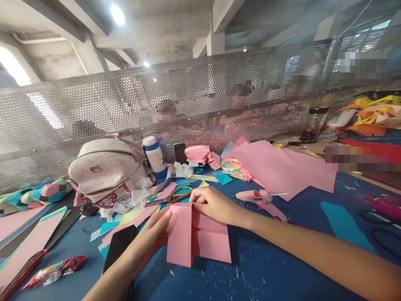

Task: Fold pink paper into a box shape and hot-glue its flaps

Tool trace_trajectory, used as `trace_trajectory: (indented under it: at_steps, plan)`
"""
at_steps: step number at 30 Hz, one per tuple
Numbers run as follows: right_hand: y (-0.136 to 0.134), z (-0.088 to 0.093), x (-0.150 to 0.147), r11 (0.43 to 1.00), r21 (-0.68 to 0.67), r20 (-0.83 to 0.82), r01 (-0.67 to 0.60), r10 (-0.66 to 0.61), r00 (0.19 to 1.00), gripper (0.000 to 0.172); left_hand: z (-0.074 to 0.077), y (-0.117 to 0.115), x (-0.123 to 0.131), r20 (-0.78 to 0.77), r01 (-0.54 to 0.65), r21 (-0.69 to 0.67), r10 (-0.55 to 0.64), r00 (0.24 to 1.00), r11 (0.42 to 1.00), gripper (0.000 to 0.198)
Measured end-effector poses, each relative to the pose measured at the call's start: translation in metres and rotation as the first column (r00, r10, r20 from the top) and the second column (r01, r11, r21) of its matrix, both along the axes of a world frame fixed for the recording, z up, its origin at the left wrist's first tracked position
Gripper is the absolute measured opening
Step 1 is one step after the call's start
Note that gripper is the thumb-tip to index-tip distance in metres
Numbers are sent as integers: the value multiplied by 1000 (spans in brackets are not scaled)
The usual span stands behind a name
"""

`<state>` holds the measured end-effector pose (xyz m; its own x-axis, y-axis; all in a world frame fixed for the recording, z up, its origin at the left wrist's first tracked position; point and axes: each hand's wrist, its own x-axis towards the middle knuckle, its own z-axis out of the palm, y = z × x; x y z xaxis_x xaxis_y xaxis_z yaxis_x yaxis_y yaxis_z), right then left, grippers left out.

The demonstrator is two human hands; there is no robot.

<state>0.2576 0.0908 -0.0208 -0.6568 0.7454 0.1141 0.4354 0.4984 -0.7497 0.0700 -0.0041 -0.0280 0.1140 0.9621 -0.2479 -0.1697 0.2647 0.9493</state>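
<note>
A folded piece of pink paper [180, 236] stands between my hands, low in the middle of the view, with creased panels spreading to the right. My left hand [158, 228] grips its left edge, the thumb on the front face and the other fingers partly hidden behind. At the top edge, my right hand [213, 205] pinches the paper with bent fingers. Scissors with orange and red handles [181, 193] lie just behind my hands. To the right of my right hand rests a pink glue gun [263, 200].
Large pink sheets [282, 167] lie behind the glue gun. A white backpack [108, 167] and a bottle [154, 156] stand at the back left. A dark phone [120, 246] lies beside my left forearm. People sit beyond a perforated metal screen [200, 92].
</note>
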Motion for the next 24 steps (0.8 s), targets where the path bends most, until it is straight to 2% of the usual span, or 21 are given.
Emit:
trace_trajectory:
  at_steps: [4, 7, 12, 17, 19, 21, 22, 23, 24]
  plan:
    - [6, -8, -2, 999, -39, 32, -5, 6, 999, 12, 0, 2, -2, -45, 61, 7, -60, 997, 998, 58]
    - [6, -10, -3, 999, -41, 67, -36, 39, 997, 8, -3, 5, -7, -77, 63, 8, -62, 995, 998, 56]
    - [-2, -9, -3, 996, -2, 184, -90, 89, 979, 7, -9, 12, -19, -242, 56, 19, -50, 969, 998, 51]
    - [-11, -11, -4, 988, 130, 359, -82, 30, 933, 11, -19, 24, -31, -438, 120, 137, -48, 898, 983, 46]
    - [-11, -12, -4, 980, 182, 425, -81, -4, 905, 12, -20, 26, -33, -509, 115, 256, 33, 860, 960, 41]
    - [-11, -13, -3, 969, 235, 481, -76, -48, 875, 15, -16, 21, -32, -594, 93, 475, 241, 768, 875, 32]
    - [-10, -14, -2, 962, 261, 505, -75, -70, 860, 16, -13, 16, -29, -619, 115, 604, 374, 690, 788, 26]
    - [-10, -15, -1, 956, 284, 527, -78, -88, 845, 17, -11, 9, -24, -640, 185, 700, 489, 593, 690, 22]
    - [-10, -16, 1, 949, 304, 546, -85, -101, 832, 18, -9, 0, -17, -663, 304, 735, 551, 506, 606, 20]
